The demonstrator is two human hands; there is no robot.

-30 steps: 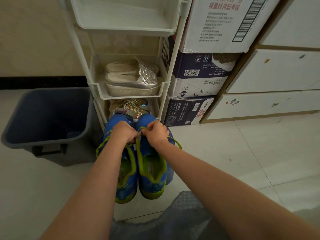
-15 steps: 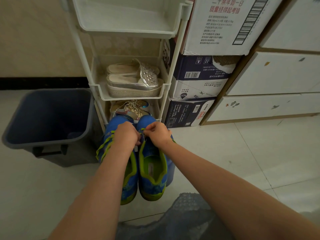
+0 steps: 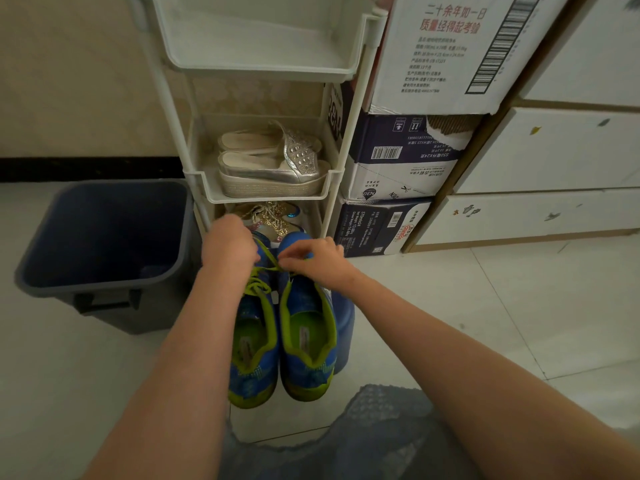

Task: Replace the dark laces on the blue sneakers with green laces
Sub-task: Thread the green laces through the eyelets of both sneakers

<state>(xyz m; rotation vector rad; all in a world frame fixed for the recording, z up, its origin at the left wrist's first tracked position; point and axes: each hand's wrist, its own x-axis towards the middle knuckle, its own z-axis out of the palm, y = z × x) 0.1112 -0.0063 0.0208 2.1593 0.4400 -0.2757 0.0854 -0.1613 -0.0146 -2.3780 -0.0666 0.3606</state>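
Two blue sneakers with green lining stand side by side on the floor, heels toward me: the left sneaker (image 3: 252, 355) and the right sneaker (image 3: 308, 344). A green lace (image 3: 258, 284) is threaded on the left sneaker, and a strand of it stretches between my hands. My left hand (image 3: 230, 247) grips one end above the toes. My right hand (image 3: 313, 261) pinches the other end over the right sneaker's toe. No dark lace is visible.
A white shoe rack (image 3: 263, 188) stands just behind the sneakers, holding silver sandals (image 3: 273, 168) and glittery shoes (image 3: 273, 220). A dark bin (image 3: 104, 251) sits at the left. Stacked cartons (image 3: 398, 161) and white drawers (image 3: 540, 216) fill the right. A blue object (image 3: 344, 327) is beside the right sneaker.
My hands have moved apart and toward the toes, pulling a green lace strand taut between them. The laced green part of the left sneaker now shows.
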